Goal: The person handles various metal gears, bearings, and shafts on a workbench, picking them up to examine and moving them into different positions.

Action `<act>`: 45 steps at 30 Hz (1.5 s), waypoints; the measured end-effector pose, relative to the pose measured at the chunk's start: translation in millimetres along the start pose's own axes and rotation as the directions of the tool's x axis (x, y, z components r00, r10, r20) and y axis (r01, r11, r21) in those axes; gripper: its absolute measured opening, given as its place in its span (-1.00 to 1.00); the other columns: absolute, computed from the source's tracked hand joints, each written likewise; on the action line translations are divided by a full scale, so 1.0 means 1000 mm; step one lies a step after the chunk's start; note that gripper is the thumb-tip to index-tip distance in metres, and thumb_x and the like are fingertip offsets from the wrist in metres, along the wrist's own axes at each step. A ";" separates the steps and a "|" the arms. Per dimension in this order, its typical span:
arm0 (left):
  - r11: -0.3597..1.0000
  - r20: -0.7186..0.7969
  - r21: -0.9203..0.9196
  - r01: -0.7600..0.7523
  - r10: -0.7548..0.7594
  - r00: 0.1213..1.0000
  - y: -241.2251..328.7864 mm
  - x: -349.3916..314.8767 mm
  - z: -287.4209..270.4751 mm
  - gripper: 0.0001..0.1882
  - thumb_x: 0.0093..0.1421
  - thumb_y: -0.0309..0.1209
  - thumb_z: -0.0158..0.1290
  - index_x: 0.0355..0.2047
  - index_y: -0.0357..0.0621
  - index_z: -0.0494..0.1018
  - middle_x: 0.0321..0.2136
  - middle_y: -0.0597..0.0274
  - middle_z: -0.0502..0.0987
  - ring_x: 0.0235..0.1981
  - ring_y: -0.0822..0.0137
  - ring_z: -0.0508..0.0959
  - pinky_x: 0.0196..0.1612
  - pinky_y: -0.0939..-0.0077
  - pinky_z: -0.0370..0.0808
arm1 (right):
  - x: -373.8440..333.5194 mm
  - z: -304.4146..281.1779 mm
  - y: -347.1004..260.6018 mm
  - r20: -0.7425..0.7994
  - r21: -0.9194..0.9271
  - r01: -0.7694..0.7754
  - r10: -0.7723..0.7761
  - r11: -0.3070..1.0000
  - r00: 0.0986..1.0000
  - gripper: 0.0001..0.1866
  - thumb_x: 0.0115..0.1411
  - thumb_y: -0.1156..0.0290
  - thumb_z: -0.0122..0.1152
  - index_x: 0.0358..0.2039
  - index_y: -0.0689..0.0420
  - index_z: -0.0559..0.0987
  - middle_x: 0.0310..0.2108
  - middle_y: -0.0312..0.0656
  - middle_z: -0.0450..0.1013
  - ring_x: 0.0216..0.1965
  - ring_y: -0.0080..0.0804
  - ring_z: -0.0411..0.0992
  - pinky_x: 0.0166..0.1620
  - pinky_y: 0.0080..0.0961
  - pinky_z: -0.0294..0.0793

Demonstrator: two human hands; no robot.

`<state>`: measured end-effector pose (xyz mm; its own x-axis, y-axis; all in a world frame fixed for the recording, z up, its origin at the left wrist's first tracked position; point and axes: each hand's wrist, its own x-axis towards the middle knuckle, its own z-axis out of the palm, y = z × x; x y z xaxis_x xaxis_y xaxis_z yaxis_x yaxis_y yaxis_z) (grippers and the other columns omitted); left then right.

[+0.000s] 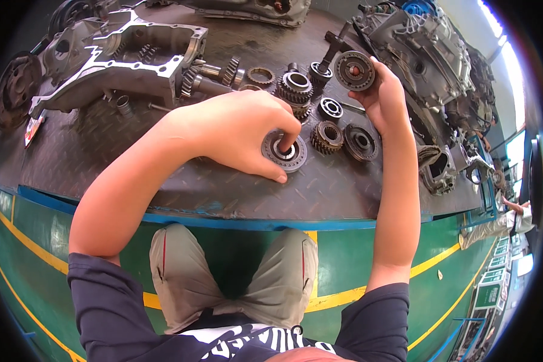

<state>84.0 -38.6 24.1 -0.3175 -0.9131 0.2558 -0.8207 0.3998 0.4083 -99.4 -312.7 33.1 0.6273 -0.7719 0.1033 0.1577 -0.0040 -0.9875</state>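
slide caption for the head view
Left hand touches one metal ring; right hand holds another ring above the workbench.

Raised gear disc (342, 68): dull metal. Open housing (143, 85): matt metal, rough. Tabletop (223, 193): metal, ridged, scuffed. Floor (356, 259): smooth, glossy. Trousers (184, 265): matt cloth.

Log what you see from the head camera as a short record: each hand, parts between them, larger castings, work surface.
Left hand: one finger in the center opening of a toothed ring, thumb at its rim
Right hand: holding a round metal part, fingertip visible through its center
Between forearms: bearing, small gear, dark disc
Left side: open housing
Right side: metal casing
Surface: dark patterned tabletop
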 end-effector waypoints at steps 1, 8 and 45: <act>1.000 0.007 0.003 -0.004 0.004 1.000 -0.001 -0.001 0.001 -0.56 0.10 -0.17 0.60 -0.20 -0.15 0.65 -0.11 0.03 0.70 0.00 -0.13 0.70 0.09 0.05 0.63 | -0.007 0.009 -0.003 -0.001 0.008 0.022 -0.022 1.000 1.000 -0.62 0.71 0.13 0.04 0.07 0.17 0.68 -0.10 -0.15 0.72 -0.17 -0.38 0.69 -0.26 -0.37 0.71; 0.999 -0.105 -0.050 0.002 -0.008 0.994 -0.006 0.000 -0.011 -0.47 0.10 -0.19 0.63 -0.09 -0.23 0.64 -0.16 0.04 0.74 -0.08 0.02 0.74 0.09 0.15 0.66 | -0.041 0.030 -0.015 0.403 -0.186 -0.042 0.115 0.982 0.908 -0.44 0.69 -0.11 0.11 0.12 0.17 0.73 -0.07 -0.20 0.74 -0.06 -0.46 0.68 -0.16 -0.39 0.72; 0.753 -0.368 0.498 0.430 -0.266 0.891 -0.028 -0.001 0.015 -0.72 0.29 -0.22 0.38 -0.40 -0.18 0.69 0.10 0.10 0.69 0.46 0.03 0.47 0.60 -0.11 0.21 | -0.050 0.057 0.008 0.372 -0.370 0.144 0.005 0.918 0.928 -0.53 0.61 0.11 0.36 0.08 0.36 0.75 -0.06 -0.15 0.72 -0.07 -0.49 0.69 -0.07 -0.42 0.87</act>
<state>100.6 -50.2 -0.6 0.1102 -0.8902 0.4420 -0.9911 -0.1320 -0.0187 -86.0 -237.9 27.2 0.8665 -0.4803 0.1357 -0.0474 -0.3499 -0.9356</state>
